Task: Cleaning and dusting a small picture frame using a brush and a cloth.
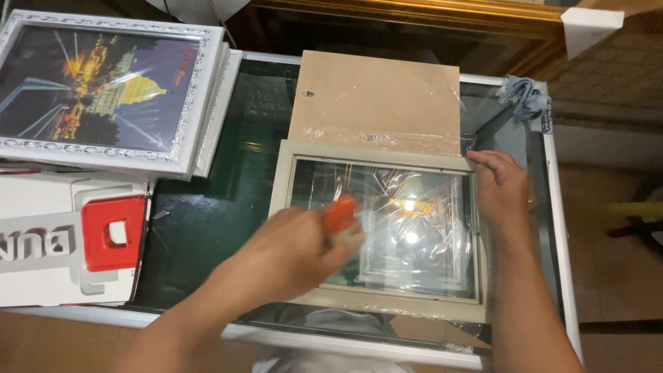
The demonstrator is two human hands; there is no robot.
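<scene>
A pale beige picture frame [286, 169] lies flat on a glass-topped table [200, 221], covered in crinkled clear plastic film that reflects light. My left hand [290, 252] hovers over the frame's left part, blurred, fingers shut on a small orange-handled tool [340, 214]. My right hand [498, 185] rests on the frame's right edge, fingers curled over its upper right corner, holding it down. A brown backing board [376, 100] wrapped in film lies just beyond the frame, partly under its top edge.
A stack of white ornate framed pictures [103, 90] sits at the back left. A white and red box [69, 238] lies at the front left. A blue-grey rag [528, 100] lies at the table's back right corner. A gilt frame [414, 10] runs behind.
</scene>
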